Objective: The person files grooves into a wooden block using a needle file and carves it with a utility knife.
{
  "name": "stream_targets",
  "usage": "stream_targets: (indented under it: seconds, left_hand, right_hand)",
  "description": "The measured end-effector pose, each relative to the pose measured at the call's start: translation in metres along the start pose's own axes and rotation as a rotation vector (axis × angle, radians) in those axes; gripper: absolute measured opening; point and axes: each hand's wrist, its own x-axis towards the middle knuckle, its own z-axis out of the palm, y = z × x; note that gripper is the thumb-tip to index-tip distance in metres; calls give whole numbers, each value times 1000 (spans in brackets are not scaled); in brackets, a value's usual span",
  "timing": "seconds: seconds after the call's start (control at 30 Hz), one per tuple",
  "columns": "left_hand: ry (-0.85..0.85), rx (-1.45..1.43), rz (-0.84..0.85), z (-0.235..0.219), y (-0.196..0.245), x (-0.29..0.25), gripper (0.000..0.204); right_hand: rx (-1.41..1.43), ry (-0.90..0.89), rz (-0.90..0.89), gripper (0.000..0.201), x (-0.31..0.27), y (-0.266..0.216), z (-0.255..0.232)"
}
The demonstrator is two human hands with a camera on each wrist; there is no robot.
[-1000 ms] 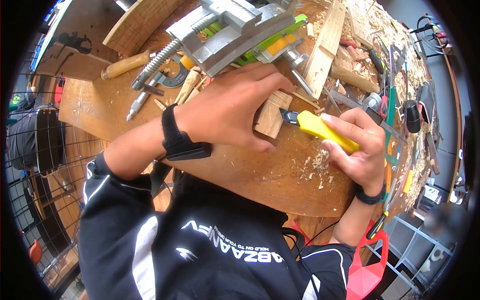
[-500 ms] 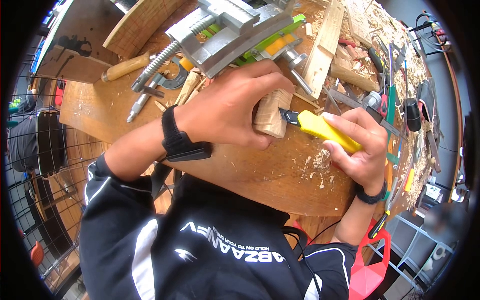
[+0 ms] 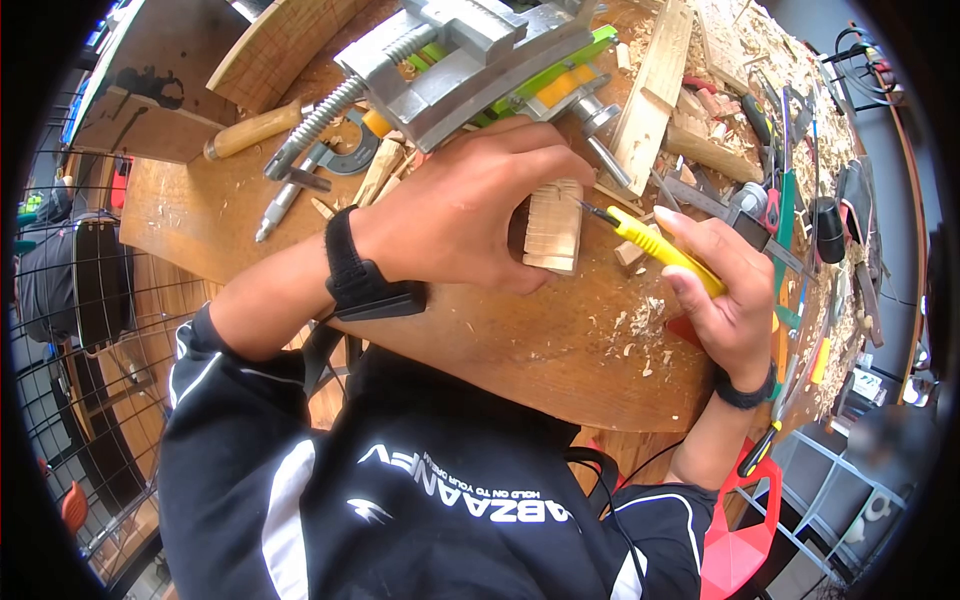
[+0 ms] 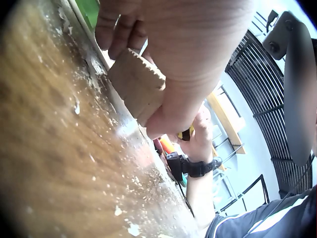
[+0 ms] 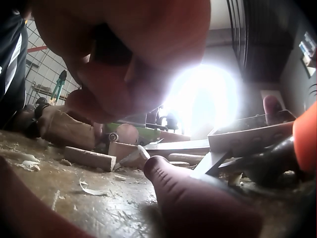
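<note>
A short wooden block (image 3: 553,228) has a row of cut lines across its upper face in the head view. My left hand (image 3: 470,205) grips it from the left, with thumb and fingers around its ends. In the left wrist view the block (image 4: 136,83) stands tilted, with a jagged edge along its top, held between thumb and fingers. A yellow utility knife (image 3: 660,248) is in my right hand (image 3: 728,290), its narrow side turned up. The knife's blade tip is right at the block's right edge. My right hand (image 5: 133,54) hides the knife in the right wrist view.
A metal vise (image 3: 450,80) stands just beyond my left hand. A micrometer (image 3: 345,150) and a wooden-handled tool (image 3: 255,132) lie to its left. Wood strips (image 3: 650,100), a caliper (image 3: 720,205) and heaps of shavings (image 3: 820,290) lie at right. Shavings (image 3: 640,325) also dot the bench front.
My left hand has turned the block, so its scored face now shows on top. The knife has rolled from its broad side to its narrow side in my right hand, with its tip slightly higher.
</note>
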Motion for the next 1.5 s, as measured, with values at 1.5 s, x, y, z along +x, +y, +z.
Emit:
stream_targets:
  seconds: [1.5]
  left_hand:
    - [33, 145, -36, 3, 3, -4, 70]
  right_hand:
    - [72, -146, 74, 39, -2, 2, -6]
